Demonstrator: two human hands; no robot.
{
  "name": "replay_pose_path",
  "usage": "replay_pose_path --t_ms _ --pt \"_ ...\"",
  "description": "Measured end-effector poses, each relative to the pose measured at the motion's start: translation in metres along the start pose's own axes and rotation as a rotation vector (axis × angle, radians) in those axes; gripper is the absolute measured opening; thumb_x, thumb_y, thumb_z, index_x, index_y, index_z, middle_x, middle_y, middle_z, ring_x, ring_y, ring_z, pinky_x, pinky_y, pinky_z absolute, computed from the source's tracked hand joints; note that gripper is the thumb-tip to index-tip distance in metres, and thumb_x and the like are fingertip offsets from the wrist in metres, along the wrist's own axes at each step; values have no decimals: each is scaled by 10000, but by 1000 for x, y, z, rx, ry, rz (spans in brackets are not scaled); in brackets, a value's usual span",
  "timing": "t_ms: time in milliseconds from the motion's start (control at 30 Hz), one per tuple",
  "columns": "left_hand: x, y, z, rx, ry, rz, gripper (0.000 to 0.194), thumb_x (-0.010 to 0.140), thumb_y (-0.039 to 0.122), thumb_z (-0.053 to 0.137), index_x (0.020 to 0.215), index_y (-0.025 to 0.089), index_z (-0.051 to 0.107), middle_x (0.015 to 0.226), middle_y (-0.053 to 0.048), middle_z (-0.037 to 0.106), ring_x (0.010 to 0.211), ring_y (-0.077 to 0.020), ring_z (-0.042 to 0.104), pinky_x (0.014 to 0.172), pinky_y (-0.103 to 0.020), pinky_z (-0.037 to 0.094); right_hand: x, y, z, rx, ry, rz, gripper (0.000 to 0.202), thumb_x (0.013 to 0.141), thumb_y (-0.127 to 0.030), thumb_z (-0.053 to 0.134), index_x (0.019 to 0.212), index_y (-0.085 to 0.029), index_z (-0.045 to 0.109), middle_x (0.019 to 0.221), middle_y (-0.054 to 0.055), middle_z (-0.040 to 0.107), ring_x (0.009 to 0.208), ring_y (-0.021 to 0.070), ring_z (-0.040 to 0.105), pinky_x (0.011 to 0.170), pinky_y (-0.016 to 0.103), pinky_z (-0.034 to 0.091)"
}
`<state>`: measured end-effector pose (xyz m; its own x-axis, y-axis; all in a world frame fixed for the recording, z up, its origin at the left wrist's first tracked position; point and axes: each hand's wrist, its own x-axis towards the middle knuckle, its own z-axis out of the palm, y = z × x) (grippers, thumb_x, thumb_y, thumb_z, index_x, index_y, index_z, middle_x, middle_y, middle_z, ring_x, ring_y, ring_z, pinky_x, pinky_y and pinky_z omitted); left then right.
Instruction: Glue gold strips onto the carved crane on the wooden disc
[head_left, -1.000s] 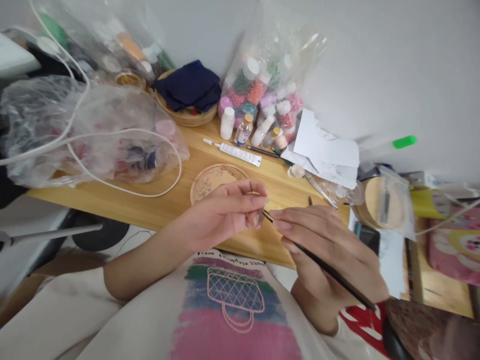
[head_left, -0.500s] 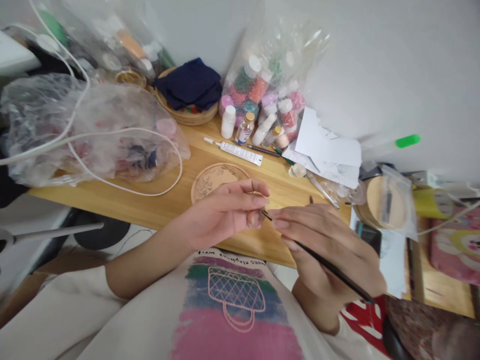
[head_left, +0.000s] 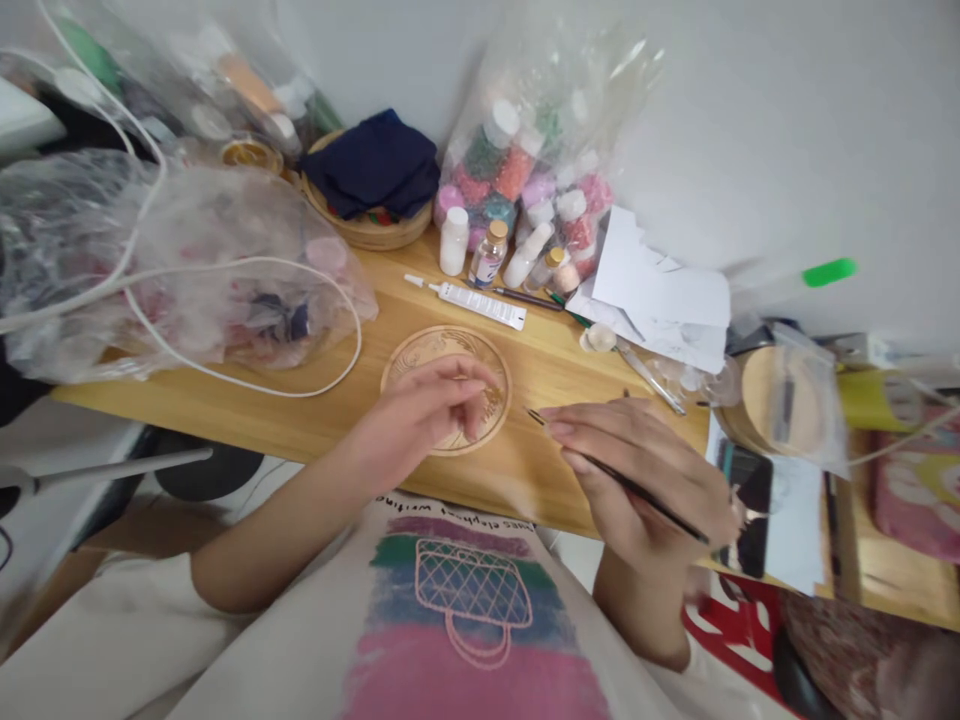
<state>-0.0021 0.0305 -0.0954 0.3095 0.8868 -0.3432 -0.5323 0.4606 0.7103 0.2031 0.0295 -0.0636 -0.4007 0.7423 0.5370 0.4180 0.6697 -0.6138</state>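
A thin dark brush is pinched in my right hand, its fine tip pointing left above the wooden table. My left hand is over a round tan disc with a carved pattern, fingers loosely curled and apart, with nothing seen in them. The hand hides the disc's middle and lower left; whether it touches the disc cannot be made out. Behind the disc lies a white tube with a narrow nozzle.
Small bottles stand behind the tube, before a plastic bag of coloured jars. White papers and a phone are at right. A plastic bag and white cable cover the left side.
My left hand has moved left, away from the brush tip and over the disc, uncovering the disc's right side. The right hand still holds the brush, its back end shifted slightly left.
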Motion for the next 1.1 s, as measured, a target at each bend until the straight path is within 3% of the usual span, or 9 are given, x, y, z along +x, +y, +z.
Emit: replay_pose_path --t_ms 100,233,400,500,633,733,967,1100 --pt "-3 -12 -23 279 238 185 99 799 263 705 847 189 660 629 25 607 625 -116 542 645 -231 404 -5 23 8 7 -23 -44 257 855 -113 629 1063 -243 707 961 50 783 853 196 744 737 347 544" --pt "-3 -29 -47 673 361 391 123 787 208 715 906 222 685 881 -11 659 836 -163 586 812 -275 431 -8 53 19 -41 -94 -23 184 881 -128 611 1009 -226 701 923 55 788 823 176 742 734 327 532" --pt "6 -42 -59 1240 197 584 358 784 183 686 1133 255 661 1267 -96 611 1243 -305 502 1100 -471 311 -8 81 26 -45 -166 -53 158 882 -128 616 994 -198 702 910 63 786 782 158 728 727 309 527" --pt "13 -41 -63 1337 90 603 468 798 205 686 1255 264 603 1397 -116 537 1363 -333 414 1151 -528 250 -8 90 28 -27 -191 -54 171 876 -126 626 1012 -202 697 934 63 787 798 159 729 740 315 529" --pt "20 -26 -70 1278 32 483 421 770 234 744 1183 248 661 1389 -111 555 1387 -340 406 1179 -521 237 -11 95 32 13 -179 -43 182 871 -114 629 1020 -203 684 927 64 786 830 165 737 753 323 535" --pt "23 -16 -73 1363 -1 454 448 806 278 728 1240 226 633 1439 -125 521 1383 -349 416 1170 -522 251 -13 95 33 31 -168 -35 189 854 -86 639 1012 -180 681 919 81 784 835 167 737 746 317 525" --pt "23 -26 -55 1807 -143 723 479 910 388 597 1296 106 561 1400 -193 539 1363 -342 447 1145 -513 337 -19 84 25 -30 -165 1 207 867 -93 634 1038 -202 671 924 77 785 823 175 737 744 326 525" --pt "19 -41 -42 1850 -147 723 568 917 478 562 1321 79 533 1401 -217 534 1350 -350 458 1124 -518 361 -33 75 26 -46 -143 20 203 875 -94 613 1044 -190 669 927 92 783 819 191 740 711 331 525"
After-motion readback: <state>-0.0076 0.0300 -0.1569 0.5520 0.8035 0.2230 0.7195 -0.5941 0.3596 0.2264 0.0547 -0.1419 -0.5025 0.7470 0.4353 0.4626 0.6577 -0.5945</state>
